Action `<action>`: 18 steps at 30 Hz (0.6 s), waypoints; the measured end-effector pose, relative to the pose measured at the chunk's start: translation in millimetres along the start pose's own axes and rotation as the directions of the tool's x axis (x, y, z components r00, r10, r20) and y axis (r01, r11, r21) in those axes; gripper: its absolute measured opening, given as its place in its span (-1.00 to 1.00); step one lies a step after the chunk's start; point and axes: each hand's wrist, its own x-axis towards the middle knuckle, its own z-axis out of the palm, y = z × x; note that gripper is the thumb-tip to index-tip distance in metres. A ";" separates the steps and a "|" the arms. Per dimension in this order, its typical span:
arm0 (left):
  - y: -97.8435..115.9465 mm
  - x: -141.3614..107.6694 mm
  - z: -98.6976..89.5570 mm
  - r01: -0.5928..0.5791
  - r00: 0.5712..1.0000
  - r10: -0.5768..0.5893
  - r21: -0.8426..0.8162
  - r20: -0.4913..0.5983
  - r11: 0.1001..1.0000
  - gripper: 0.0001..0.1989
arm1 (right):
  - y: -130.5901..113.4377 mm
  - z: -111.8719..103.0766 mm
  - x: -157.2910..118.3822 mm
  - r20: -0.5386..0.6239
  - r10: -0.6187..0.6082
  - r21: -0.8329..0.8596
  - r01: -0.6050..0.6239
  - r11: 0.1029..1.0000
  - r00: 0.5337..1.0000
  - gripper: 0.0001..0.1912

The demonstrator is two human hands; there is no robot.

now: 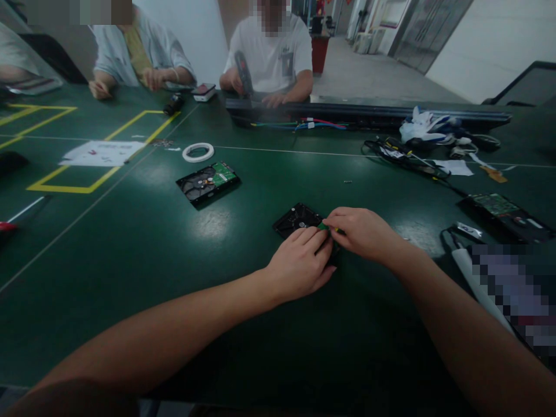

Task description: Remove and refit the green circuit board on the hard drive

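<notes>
A hard drive [295, 219], black with a bit of green circuit board at its right, lies on the dark green table in front of me. My left hand [302, 258] rests over its near side, fingers curled round the edge and covering much of it. At the drive's right end, my right hand [358, 231] pinches with thumb and fingertips. A speck of yellow shows between those fingers, too small to name. Farther off to the left sits a second hard drive [208, 183] with its green circuit board facing up.
Beyond it lie a white ring [198, 152] and a paper sheet [102, 153] with small parts. Small screws [348, 182] sit ahead. On the right are cables [408, 159], white gloves [428, 126] and another hard drive [506, 217]. Two people sit across, one holding a power tool [244, 72].
</notes>
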 end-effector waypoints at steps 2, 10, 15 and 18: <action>0.1 0.1 -0.1 -0.001 1.000 0.001 0.012 0.001 1.000 -0.50 | -0.6 -0.2 -0.1 0.003 0.003 0.003 -0.003 1.000 1.000 -0.73; 0.1 0.3 0.9 -0.001 1.000 0.001 0.018 -0.003 1.000 -0.53 | -6.0 -4.2 -1.4 0.049 0.014 -0.035 -0.012 0.999 0.999 -0.74; 0.7 0.3 1.1 0.000 1.000 0.000 0.019 -0.018 1.000 -0.52 | -4.8 -3.3 -2.2 0.046 0.006 -0.016 -0.005 1.000 0.999 -0.73; 1.0 0.2 1.3 0.001 1.000 -0.001 0.023 -0.018 1.000 -0.52 | -1.0 -0.6 -1.7 0.017 0.002 0.028 -0.002 1.000 1.000 -0.72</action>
